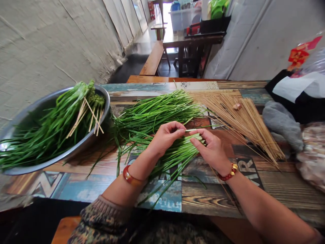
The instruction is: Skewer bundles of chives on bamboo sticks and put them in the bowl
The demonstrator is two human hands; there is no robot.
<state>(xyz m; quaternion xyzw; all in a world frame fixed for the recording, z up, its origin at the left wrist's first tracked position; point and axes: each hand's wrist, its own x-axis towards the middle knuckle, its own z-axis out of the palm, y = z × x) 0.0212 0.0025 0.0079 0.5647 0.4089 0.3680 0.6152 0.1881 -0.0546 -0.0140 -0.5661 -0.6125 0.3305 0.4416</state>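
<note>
My left hand (169, 135) is closed in a pinch on the pale end of a chive stalk (191, 130). My right hand (212, 147) has its thumb and fingers closed around the white ends of a small bunch of chives (175, 156), near that same stalk. Behind my hands lies a larger pile of loose green chives (157, 112). To the right, a fan of thin bamboo skewers (256, 128) is spread on the table. Whether my right hand also has a skewer in it is hidden.
A metal basin (108, 101) at the left holds skewered chives (83, 98), with stick ends poking over its rim. A grey plastic bag (281, 122) and a clear bag of pale pieces (312, 152) stand at the right. Beyond the patterned table (162, 195) is a wooden bench (153, 57).
</note>
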